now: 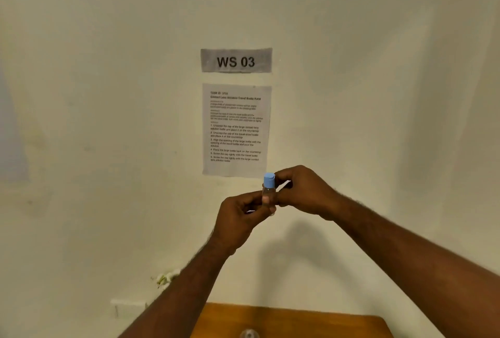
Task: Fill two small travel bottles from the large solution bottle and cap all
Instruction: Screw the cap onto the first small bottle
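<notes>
At the bottom edge, nearest me, sat the wood table [311, 321], only its far part in view, w/ a blurry clear rounded thing [249, 333] on it by the frame edge; couldn't tell what it was. Both my forearms reached up and fwd over the table, meeting in mid-frame, well above the tabletop.

My left hand [239, 218] came in from lower left, fingers curled, thumb and fingertips pinching the lower body of a small bottle [268, 194]. Bottle was clear, held roughly upright in the air, not touching the table. Couldn't tell if any liquid was in it, too small and partly covered by my fingers.

My right hand [304, 189] came in from the right, a bit higher than the left, fingers curled in toward the blue cap [269, 179] on top of the bottle. Thumb and forefinger were at the cap's right side, pinching it as far as I could see; exact contact pts were hidden by the knuckles. Cap sat on the bottle neck, maybe slightly tilted.

Behind my hands was a pale wall [108, 94]. Taped to it, just above the cap, hung a printed task sheet [236, 132] w/ numbered steps, mostly too blurred to read. Above that was a gray sign [236, 60] reading "WS 03". Low on the wall at left: a chipped patch [165, 278] and a white outlet plate [127, 306].
</notes>
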